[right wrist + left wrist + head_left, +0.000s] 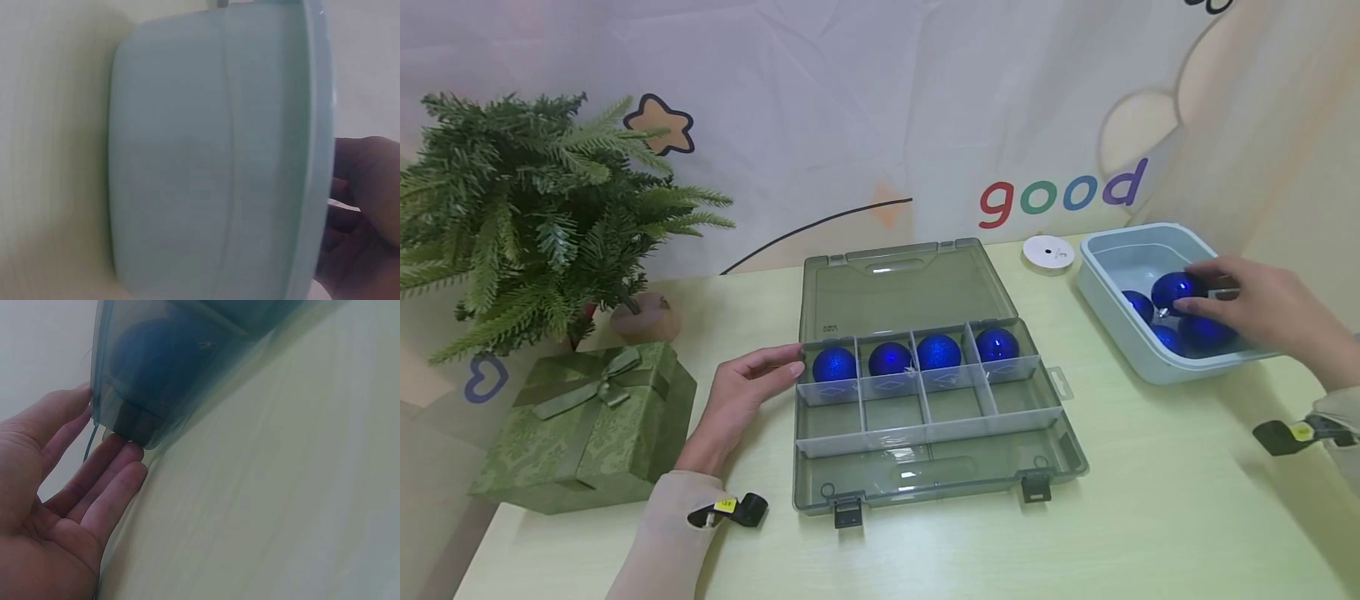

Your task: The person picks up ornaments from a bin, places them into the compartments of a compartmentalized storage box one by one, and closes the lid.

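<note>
My right hand (1262, 304) reaches over the rim of the light blue plastic tub (1120, 337) and pinches a shiny blue Christmas ball (1176, 290) between thumb and fingers. Several more blue balls lie beneath it in the tub. In the right wrist view the tub wall (187, 162) hides the ball and the fingertips. My left hand (743, 400) rests its fairly straight fingers against the left side of the grey-green divided organizer box (940, 479), near its hinge. Several blue balls, among them a glittery one (834, 364), sit one per compartment in its back row.
The organizer's lid (902, 287) lies flipped back, away from me. A white ribbon spool (1048, 252) is behind it, beside the tub. On the left stand a green gift box (587, 425) with a bow and a small artificial fir tree (542, 217). A printed cloth (850, 108) hangs behind the table.
</note>
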